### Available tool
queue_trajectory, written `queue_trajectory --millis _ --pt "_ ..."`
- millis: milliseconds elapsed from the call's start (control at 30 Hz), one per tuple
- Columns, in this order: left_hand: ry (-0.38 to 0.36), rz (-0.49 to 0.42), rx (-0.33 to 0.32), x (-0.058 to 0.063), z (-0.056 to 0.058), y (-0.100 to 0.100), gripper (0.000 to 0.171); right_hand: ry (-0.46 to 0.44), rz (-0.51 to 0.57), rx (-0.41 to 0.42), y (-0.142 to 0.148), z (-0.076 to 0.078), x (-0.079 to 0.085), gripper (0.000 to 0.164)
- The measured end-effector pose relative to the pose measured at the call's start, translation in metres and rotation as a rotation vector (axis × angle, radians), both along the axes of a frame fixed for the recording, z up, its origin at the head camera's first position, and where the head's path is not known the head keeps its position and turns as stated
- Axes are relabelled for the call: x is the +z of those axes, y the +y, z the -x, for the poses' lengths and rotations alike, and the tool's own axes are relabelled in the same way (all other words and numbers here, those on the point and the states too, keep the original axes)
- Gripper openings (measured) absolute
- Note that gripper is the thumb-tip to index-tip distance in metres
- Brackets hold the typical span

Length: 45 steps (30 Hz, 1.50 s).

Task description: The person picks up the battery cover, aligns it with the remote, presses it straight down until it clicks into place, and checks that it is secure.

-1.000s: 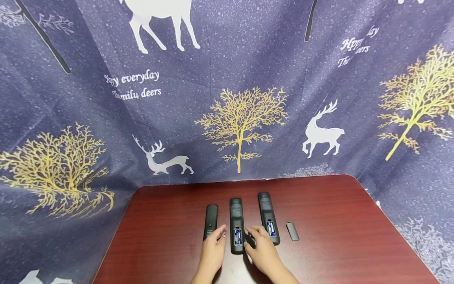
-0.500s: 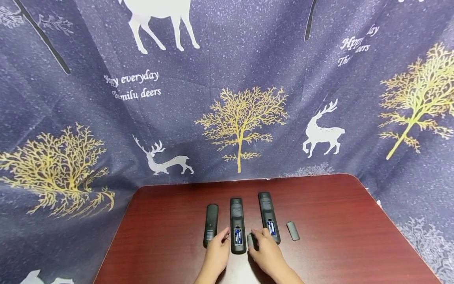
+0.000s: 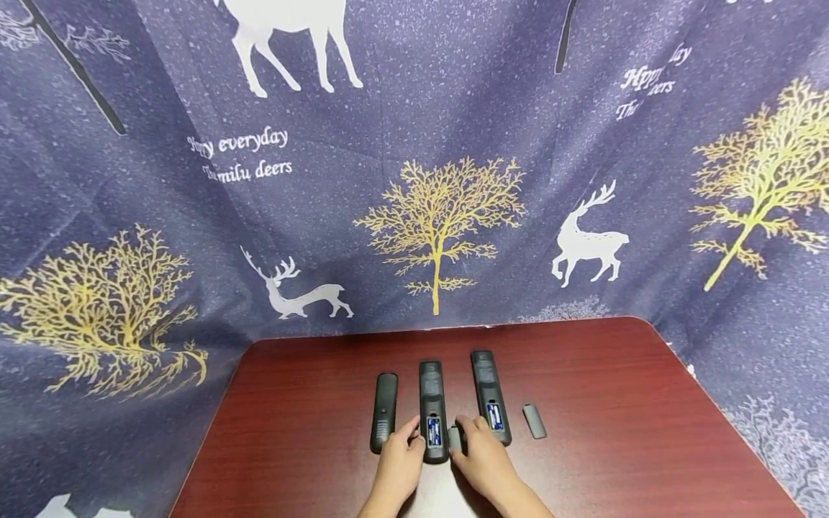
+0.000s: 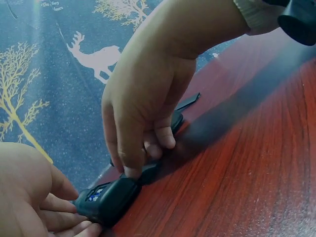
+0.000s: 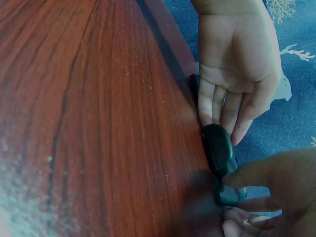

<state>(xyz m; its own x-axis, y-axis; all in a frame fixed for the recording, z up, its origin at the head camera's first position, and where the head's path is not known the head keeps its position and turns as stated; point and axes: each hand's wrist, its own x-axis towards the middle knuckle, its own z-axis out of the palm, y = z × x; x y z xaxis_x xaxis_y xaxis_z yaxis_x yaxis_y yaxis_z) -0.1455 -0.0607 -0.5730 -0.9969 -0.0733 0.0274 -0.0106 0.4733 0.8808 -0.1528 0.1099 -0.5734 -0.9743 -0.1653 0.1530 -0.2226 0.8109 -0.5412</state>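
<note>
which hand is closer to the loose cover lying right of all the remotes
Right. The right hand is left of the loose cover, the rightmost remote between them; the left hand is farther, at the left edge of the middle remote.

Three remotes (image 3: 385, 403) (image 3: 431, 385) (image 3: 485, 374), two open battery compartments (image 3: 434, 433) (image 3: 495, 416), two compartment covers (image 3: 455, 438) (image 3: 534, 421), two hands (image 3: 400, 460) (image 3: 484, 455) — and one table (image 3: 622, 410)

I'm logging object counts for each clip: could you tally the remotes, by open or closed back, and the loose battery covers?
Remotes with open battery compartments: 2 (middle remote, right remote)
Remotes with closed backs: 1 (left remote)
Loose battery covers: 2 (one cover in the right hand, the far-right cover on the table)
Total: 5
</note>
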Motion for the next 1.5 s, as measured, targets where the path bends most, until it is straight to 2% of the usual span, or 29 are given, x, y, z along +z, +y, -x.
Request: queue_trajectory --millis 367,567,833,1200,1500 --pt "-0.029 -0.021 0.013 0.0011 -0.0001 0.0021 0.044 -0.016 0.027 0.004 -0.002 0.0045 -0.0018 0.049" --pt "-0.058 -0.123 0.018 -0.002 0.0014 0.0013 0.044 -0.026 0.019 -0.007 -0.0029 0.0053 -0.0026 0.047" --pt "-0.078 -0.291 0.002 0.0021 0.0012 0.0014 0.048 -0.028 0.036 0.003 -0.0029 0.0061 -0.0034 0.046" --pt "-0.053 -0.294 -0.004 -0.0039 0.0059 -0.0003 0.053 0.0 0.026 0.027 -0.003 0.0054 -0.0032 0.044" --pt "-0.111 -0.49 -0.038 -0.0056 0.0052 -0.0006 0.055 -0.063 0.098 0.07 -0.0012 0.0083 -0.0048 0.045"
